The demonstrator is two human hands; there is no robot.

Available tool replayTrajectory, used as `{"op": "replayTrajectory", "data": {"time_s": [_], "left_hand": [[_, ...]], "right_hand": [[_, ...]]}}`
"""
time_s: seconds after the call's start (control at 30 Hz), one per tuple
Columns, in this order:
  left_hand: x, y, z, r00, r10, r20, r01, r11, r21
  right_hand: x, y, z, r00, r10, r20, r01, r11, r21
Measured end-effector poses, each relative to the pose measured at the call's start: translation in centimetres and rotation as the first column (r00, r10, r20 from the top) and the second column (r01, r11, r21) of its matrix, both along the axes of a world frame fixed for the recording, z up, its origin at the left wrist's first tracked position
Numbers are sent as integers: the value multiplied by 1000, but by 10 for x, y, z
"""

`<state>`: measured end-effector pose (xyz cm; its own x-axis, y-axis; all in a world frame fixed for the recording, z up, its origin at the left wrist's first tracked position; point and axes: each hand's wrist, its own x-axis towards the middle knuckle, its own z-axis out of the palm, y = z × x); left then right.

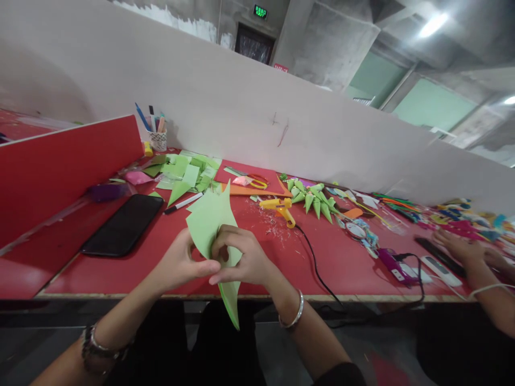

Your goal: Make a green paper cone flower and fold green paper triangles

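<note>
Both hands hold light green paper (211, 214) above the front edge of the red table. It is bent into a curve, with pointed corners sticking up and one long point hanging below my fingers. My left hand (181, 261) grips it from the left, thumb across the front. On the other side my right hand (243, 254) pinches it with thumb and curled fingers. Just beyond lie a white marker (184, 203) and a yellow glue gun (281, 208). Green paper cones (314, 198) are clustered behind the glue gun.
A black phone (124, 225) lies at left. Behind it are green paper pieces (187, 171), scissors (253, 178) and a pen cup (159, 139). The glue gun's cord runs to a purple power strip (396, 266). At right, another person's hand (458, 246) rests near craft materials.
</note>
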<state>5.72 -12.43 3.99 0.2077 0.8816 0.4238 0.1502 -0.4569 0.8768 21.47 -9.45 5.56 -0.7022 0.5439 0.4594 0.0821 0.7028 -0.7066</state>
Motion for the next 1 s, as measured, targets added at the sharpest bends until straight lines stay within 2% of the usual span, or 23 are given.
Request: {"op": "replayTrajectory", "data": {"time_s": [0.07, 0.2, 0.3, 0.4, 0.53, 0.57, 0.6, 0.63, 0.67, 0.7, 0.73, 0.77, 0.8, 0.87, 0.93, 1.0], "left_hand": [[-2, 0, -1, 1000, 7, 10, -7, 1000, -1], [-6, 1, -2, 998, -51, 35, 52, 999, -15], [-10, 1, -4, 998, -59, 14, 59, 998, -16], [-19, 3, -4, 998, 24, -63, -26, 999, -41], [-49, 7, 3, 954, 232, -191, -251, 964, -83], [-58, 8, 6, 917, 321, -238, -342, 938, -54], [-65, 7, 9, 844, 433, -317, -459, 888, -8], [-71, 6, 13, 721, 589, -365, -591, 798, 118], [-74, 5, 17, 591, 710, -383, -660, 698, 276], [-73, 3, 21, 483, 778, -402, -668, 624, 405], [-70, 2, 25, 416, 811, -411, -638, 582, 504], [-64, 1, 28, 402, 801, -443, -578, 597, 556], [-57, 2, 30, 417, 778, -471, -499, 629, 596], [-40, 8, 33, 490, 694, -528, -408, 718, 564], [-26, 20, 33, 635, 580, -510, -382, 810, 444], [-19, 37, 34, 757, 499, -421, -368, 859, 357]], "right_hand": [[0, 1, 0, 1000, -2, 22, 2, 1000, -7], [3, 0, 2, 999, 26, 38, -26, 1000, 15], [6, -3, 2, 998, -54, 25, 52, 996, 74], [12, -5, 4, 974, -225, 24, 222, 971, 83], [30, -6, 16, 927, -372, -53, 372, 928, -5], [36, -7, 20, 919, -389, -70, 387, 921, -33], [42, -10, 25, 915, -395, -79, 391, 918, -62], [47, -13, 29, 914, -395, -89, 387, 917, -96], [52, -16, 32, 917, -386, -104, 373, 919, -128], [54, -20, 34, 920, -372, -118, 353, 922, -156], [55, -24, 36, 924, -358, -138, 331, 926, -182], [55, -27, 37, 925, -343, -162, 309, 929, -204], [53, -30, 37, 926, -330, -184, 288, 931, -223], [48, -33, 35, 923, -316, -218, 257, 931, -261], [44, -33, 30, 921, -317, -225, 245, 922, -299], [43, -30, 23, 916, -324, -237, 235, 911, -339]]}}
